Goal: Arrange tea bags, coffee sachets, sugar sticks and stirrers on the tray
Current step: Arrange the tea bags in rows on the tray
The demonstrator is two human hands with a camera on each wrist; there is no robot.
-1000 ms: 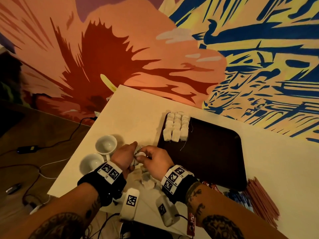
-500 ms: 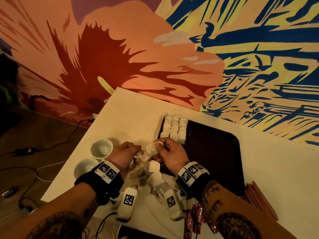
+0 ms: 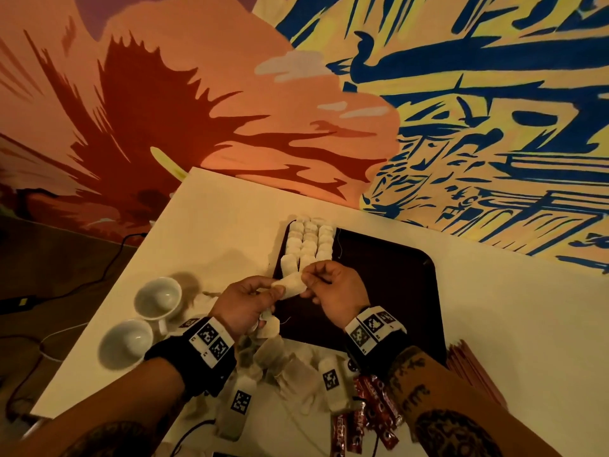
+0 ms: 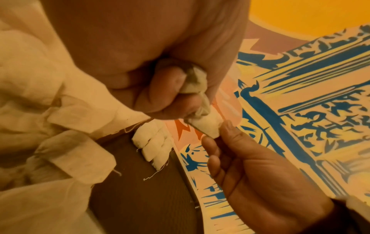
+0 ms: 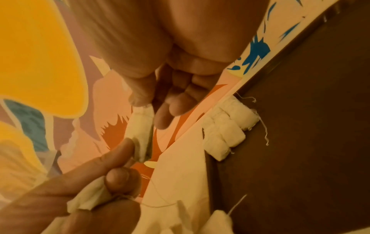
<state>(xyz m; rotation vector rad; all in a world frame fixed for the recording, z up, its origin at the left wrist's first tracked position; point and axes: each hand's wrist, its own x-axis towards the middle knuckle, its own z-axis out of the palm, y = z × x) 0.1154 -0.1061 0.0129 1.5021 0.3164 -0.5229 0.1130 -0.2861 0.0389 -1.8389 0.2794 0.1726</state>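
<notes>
A dark tray (image 3: 389, 291) lies on the pale table. Three short rows of white tea bags (image 3: 308, 240) fill its far left end. Just above the tray's left edge both hands hold one tea bag (image 3: 291, 285) between them. My left hand (image 3: 247, 298) grips its near end, fingers curled, with another crumpled tea bag (image 5: 90, 199) tucked in the palm. My right hand (image 3: 333, 285) pinches the other end with thumb and forefinger. In the left wrist view the held tea bag (image 4: 206, 125) hangs above the rows of tea bags (image 4: 154, 142).
A loose pile of tea bags (image 3: 286, 364) lies under my wrists at the table's near edge. Red coffee sachets (image 3: 372, 410) are beside it, and reddish sticks (image 3: 471, 367) lie right of the tray. Two white cups (image 3: 158, 298) stand to the left.
Both hands rose from the loose pile near the cups and moved right and forward to the tray's left edge, carrying a tea bag now stretched between them.
</notes>
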